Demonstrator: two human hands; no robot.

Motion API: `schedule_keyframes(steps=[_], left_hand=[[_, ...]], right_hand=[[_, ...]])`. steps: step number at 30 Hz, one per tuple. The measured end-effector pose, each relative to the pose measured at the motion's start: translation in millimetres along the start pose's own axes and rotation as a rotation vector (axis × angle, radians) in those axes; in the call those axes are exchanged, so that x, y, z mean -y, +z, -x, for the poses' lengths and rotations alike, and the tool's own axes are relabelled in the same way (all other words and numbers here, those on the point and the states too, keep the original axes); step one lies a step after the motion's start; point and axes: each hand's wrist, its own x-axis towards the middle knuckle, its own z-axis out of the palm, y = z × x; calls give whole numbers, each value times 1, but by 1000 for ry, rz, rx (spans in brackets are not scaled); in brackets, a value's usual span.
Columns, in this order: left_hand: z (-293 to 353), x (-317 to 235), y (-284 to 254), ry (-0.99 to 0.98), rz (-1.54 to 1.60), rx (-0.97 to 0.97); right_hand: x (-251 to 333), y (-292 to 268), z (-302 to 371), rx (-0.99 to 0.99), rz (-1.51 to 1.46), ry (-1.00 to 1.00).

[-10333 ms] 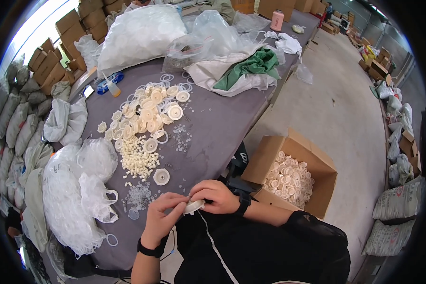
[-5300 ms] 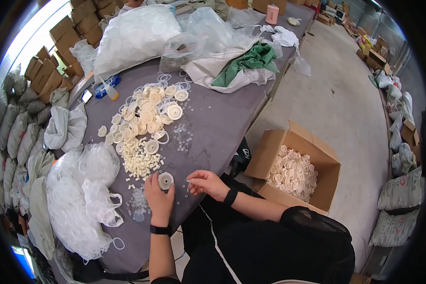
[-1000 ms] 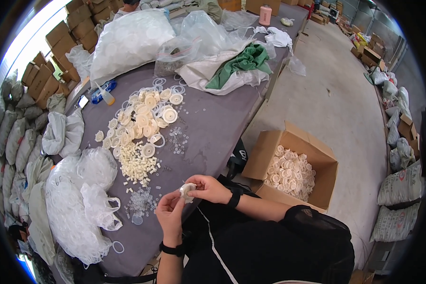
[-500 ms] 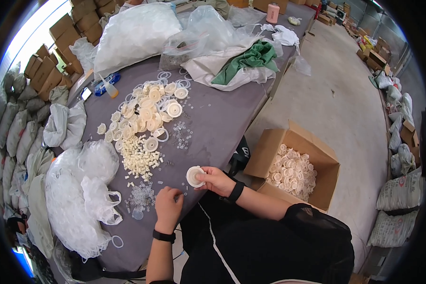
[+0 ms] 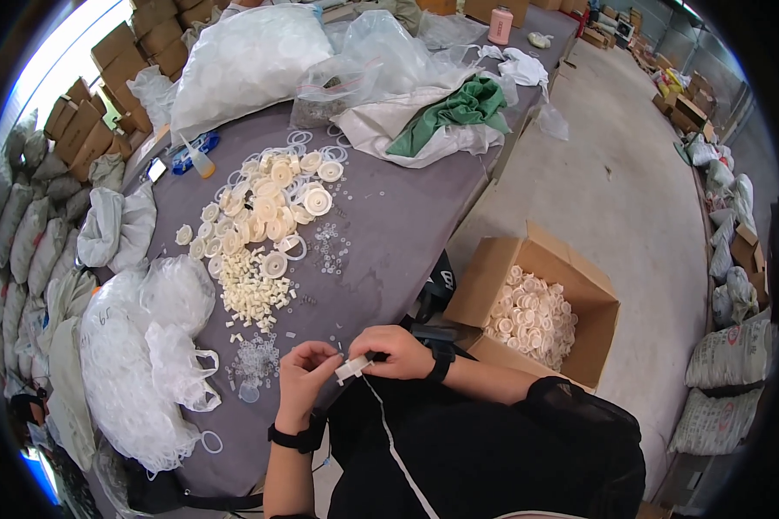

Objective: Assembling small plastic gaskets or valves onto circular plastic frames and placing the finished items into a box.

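At the table's near edge, my right hand (image 5: pixel 393 353) grips a round cream plastic part (image 5: pixel 350 370), turned edge-on. Beside it, my left hand (image 5: pixel 305 372) is closed in a pinch, its fingertips close to the part; whatever they pinch is too small to make out. Just beyond my hands lie small clear rings (image 5: pixel 256 359) and a heap of short cream plastic pieces (image 5: pixel 253 290). Farther off is a pile of round cream parts (image 5: pixel 268 208) mixed with white rings. More tiny clear pieces (image 5: pixel 329 246) are scattered to the pile's right.
An open cardboard box (image 5: pixel 593 320) with many round cream parts stands to my right. Clear bags of white rings (image 5: pixel 134 372) lie at the left. A big filled bag (image 5: pixel 247 65) and a green cloth (image 5: pixel 459 117) occupy the table's far part.
My left hand has come up and right to meet my right hand. The round part has turned from face-up to edge-on, with my right fingers now over it.
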Motion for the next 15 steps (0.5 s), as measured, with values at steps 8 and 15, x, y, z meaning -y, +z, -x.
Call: schedule_keyframes(steps=[8,15], left_hand=[[12,-15,-5,-43,12,128],[15,-13,-5,-9,-56,156]], right_hand=[[7,2,-2,-9,-24,-190],[7,1,0,21,-19,-195]])
